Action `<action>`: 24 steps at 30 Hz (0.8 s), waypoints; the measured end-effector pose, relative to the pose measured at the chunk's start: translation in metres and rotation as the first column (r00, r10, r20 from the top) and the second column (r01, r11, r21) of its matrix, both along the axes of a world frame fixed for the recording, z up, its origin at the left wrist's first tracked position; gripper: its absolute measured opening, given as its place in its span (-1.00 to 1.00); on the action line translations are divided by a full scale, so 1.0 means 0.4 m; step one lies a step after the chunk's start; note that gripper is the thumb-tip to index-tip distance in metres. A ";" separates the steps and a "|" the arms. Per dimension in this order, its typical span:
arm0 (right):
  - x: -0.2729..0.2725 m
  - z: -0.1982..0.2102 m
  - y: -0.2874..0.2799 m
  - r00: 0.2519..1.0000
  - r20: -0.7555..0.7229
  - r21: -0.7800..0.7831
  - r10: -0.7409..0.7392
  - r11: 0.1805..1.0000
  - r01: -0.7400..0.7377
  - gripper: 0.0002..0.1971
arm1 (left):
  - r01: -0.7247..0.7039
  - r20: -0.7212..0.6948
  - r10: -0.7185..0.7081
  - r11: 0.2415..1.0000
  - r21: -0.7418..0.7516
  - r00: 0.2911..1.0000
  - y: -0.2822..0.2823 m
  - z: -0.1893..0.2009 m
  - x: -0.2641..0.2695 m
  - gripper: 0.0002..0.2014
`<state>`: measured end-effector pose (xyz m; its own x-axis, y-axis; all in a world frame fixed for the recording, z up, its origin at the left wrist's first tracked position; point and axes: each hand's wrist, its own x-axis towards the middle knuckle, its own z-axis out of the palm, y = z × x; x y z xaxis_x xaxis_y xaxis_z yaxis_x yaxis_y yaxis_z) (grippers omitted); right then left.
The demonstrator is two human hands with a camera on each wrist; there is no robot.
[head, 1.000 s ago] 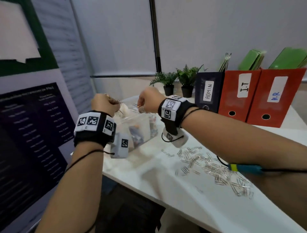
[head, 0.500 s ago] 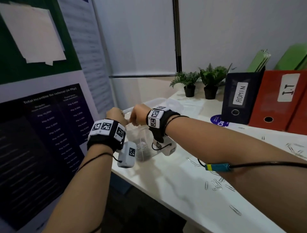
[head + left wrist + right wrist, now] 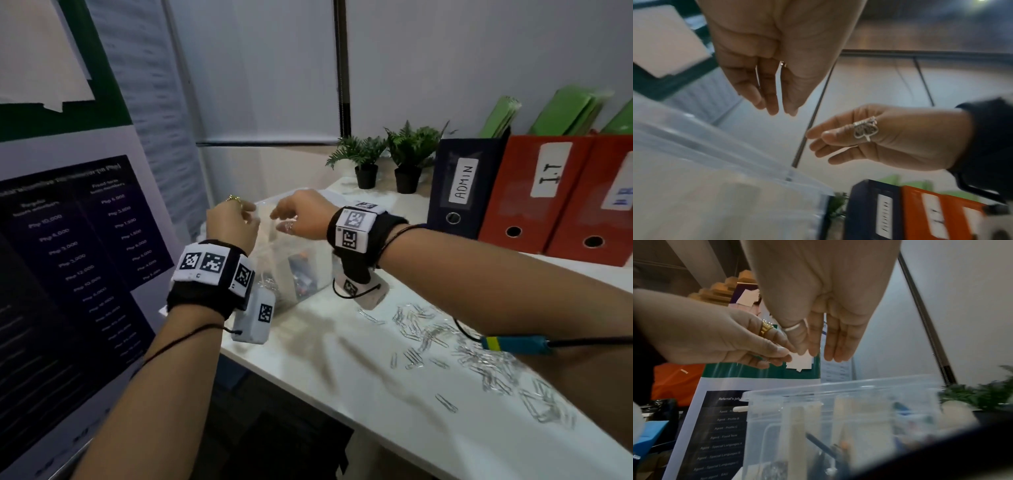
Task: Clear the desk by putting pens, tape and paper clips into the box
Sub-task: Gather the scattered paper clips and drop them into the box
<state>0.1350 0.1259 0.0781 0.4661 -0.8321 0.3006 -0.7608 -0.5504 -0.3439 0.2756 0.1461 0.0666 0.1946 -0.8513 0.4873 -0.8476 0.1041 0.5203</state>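
A clear plastic box (image 3: 310, 270) stands at the desk's left end, with pens and a heap of paper clips inside. My left hand (image 3: 236, 222) and right hand (image 3: 301, 216) hover side by side just above its open top. In the left wrist view the left hand (image 3: 781, 112) hangs with relaxed, nearly straight fingers and holds nothing. In the right wrist view the right hand (image 3: 818, 353) points straight fingers down over the box (image 3: 838, 402), also empty. Several loose paper clips (image 3: 479, 363) lie scattered on the white desk (image 3: 359, 394) under my right forearm.
Binders (image 3: 548, 192) labelled ADMIN and I.T stand along the back right, with green folders behind them. Two small potted plants (image 3: 387, 161) sit at the far edge. A poster board (image 3: 68, 240) rises close to the left of the box.
Both hands have stayed above the box. Their fingers, curled a second ago, now hang loose and straighter. The head view swung left, then back right.
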 end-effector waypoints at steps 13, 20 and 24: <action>-0.582 -0.244 0.337 0.831 -0.456 0.353 -0.318 0.793 0.497 -0.47 | 0.424 0.291 -0.771 0.576 0.699 0.566 0.192 -0.233 -0.406 -0.28; -0.685 -0.353 0.396 0.706 -0.668 0.400 -0.236 0.686 0.608 -0.15 | 0.184 0.465 -0.747 0.601 0.778 0.475 0.200 -0.346 -0.470 0.17; -0.685 -0.360 0.391 0.746 -0.623 0.450 -0.237 0.671 0.589 -0.14 | 0.132 0.479 -0.656 0.658 0.741 0.583 0.187 -0.403 -0.434 0.30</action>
